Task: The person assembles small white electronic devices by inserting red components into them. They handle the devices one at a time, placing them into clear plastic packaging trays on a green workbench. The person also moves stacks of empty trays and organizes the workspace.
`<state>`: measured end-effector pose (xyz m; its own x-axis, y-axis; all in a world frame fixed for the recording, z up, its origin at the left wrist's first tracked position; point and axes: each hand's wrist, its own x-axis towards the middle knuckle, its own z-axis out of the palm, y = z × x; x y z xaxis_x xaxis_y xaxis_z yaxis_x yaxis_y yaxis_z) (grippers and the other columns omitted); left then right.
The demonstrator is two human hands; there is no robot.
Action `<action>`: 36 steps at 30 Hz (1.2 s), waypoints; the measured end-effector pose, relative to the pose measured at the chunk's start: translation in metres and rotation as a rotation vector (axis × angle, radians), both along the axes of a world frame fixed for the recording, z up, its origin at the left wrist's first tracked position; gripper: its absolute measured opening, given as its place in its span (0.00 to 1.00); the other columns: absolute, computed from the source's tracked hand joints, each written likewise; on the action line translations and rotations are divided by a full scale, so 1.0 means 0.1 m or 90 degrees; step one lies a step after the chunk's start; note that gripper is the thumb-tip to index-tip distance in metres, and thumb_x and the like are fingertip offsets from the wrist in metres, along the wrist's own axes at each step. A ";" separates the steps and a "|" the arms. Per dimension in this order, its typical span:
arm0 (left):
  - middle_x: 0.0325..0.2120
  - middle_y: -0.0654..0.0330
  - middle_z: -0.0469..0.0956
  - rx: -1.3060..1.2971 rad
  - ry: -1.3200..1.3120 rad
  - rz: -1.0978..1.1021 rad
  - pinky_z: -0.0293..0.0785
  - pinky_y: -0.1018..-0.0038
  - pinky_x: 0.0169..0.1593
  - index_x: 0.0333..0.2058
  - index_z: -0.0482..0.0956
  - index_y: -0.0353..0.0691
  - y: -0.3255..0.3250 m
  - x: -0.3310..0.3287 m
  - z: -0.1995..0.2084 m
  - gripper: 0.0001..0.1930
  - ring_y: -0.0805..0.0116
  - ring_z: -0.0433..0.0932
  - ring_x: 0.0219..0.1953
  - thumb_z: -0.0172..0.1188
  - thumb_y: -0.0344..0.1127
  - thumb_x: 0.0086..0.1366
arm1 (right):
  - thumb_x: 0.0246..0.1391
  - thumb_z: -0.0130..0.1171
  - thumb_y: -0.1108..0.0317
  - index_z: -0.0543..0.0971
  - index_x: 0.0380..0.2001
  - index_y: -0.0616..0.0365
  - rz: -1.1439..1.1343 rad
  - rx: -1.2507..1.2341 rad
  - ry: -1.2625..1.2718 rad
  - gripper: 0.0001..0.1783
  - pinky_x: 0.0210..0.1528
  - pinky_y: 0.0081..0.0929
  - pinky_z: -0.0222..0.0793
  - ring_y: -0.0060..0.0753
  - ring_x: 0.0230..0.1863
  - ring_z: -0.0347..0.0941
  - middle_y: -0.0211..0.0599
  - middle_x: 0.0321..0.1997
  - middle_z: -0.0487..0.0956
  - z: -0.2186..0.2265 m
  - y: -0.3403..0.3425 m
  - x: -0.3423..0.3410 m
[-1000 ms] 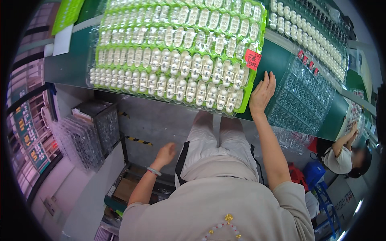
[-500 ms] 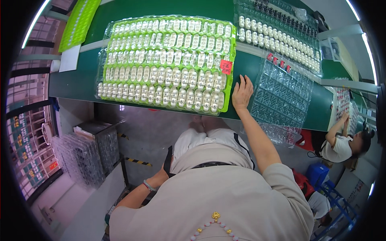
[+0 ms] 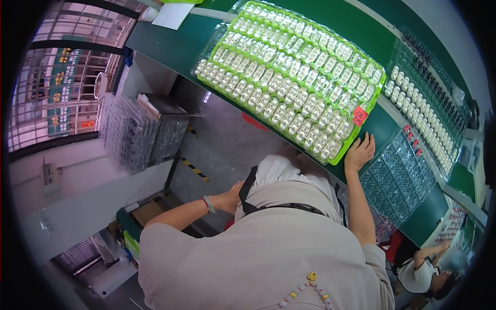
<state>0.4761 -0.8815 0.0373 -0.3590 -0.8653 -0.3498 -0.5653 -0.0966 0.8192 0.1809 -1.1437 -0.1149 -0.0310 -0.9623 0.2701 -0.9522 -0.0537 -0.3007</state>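
Note:
My right hand (image 3: 360,153) lies on the green tabletop (image 3: 380,135), fingers stretched out and holding nothing. It rests beside the near right corner of a lime-green tray (image 3: 345,155). Rows of shiny, silvery-white oval pieces (image 3: 279,85) sit in that tray under or among clear plastic. A small red label (image 3: 360,115) is on the tray's right edge. Down at my waist, my left hand (image 3: 230,199) is next to a black strap (image 3: 248,188); its fingers are largely hidden there, so I cannot tell whether it grips the strap.
Right of my hand lies a clear compartment tray (image 3: 398,178) with several red pieces (image 3: 412,139) at its far edge. Beyond it stands a tray of white and black pieces (image 3: 421,111). Clear trays (image 3: 126,132) are stacked at left. A co-worker (image 3: 421,271) sits at far right.
My view has turned to the left, so the table now slants down to the right. My right hand stays on the tabletop by the tray corner; my left hand remains at my waist.

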 end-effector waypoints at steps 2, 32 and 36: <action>0.51 0.42 0.63 -0.003 -0.002 0.007 0.58 0.65 0.57 0.58 0.55 0.36 -0.01 0.04 -0.04 0.43 0.49 0.62 0.55 0.67 0.40 0.44 | 0.54 0.47 0.65 0.67 0.51 0.52 0.014 0.001 -0.001 0.20 0.59 0.38 0.47 0.40 0.59 0.55 0.39 0.57 0.62 0.02 -0.01 0.04; 0.51 0.57 0.66 0.099 0.045 0.756 0.55 0.52 0.55 0.53 0.64 0.37 -2.09 3.21 -0.78 0.34 0.60 0.63 0.54 0.48 0.61 0.59 | 0.62 0.36 0.59 0.62 0.56 0.65 -0.023 0.194 -0.838 0.25 0.59 0.23 0.52 0.29 0.58 0.60 0.40 0.58 0.65 -0.18 -0.03 0.47; 0.58 0.53 0.57 0.087 0.055 0.765 0.51 0.51 0.57 0.57 0.58 0.34 -2.05 3.35 -0.93 0.38 0.58 0.54 0.60 0.45 0.61 0.60 | 0.62 0.36 0.59 0.62 0.56 0.64 0.016 0.202 -0.815 0.25 0.59 0.23 0.51 0.30 0.59 0.60 0.42 0.58 0.66 -0.35 -0.13 0.46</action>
